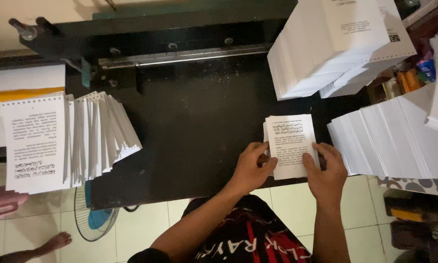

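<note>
At the near edge of the black machine bed [194,126], both hands grasp a small stack of printed sheets [291,143]. Left hand [250,170] pinches its lower left corner, thumb on top and fingers curled under; right hand [326,173] grips the lower right side the same way. That little stack lies flat on the bed, just beside the fanned white pile [394,141] on the right.

Squaring such a bundle well seems to call for a light, even grip from both sides — too tight and the sheets would buckle, too loose and the edges would slip out of line. Tapping the long edge against the bed should help.

Farther left, a fanned spread of punched pages [70,139] hangs partly over the bed's edge. Beyond, a metal bar with bolts [185,56] runs across the machine, and a tall white paper block [336,46] stands at the far right — well apart from the hands.
</note>
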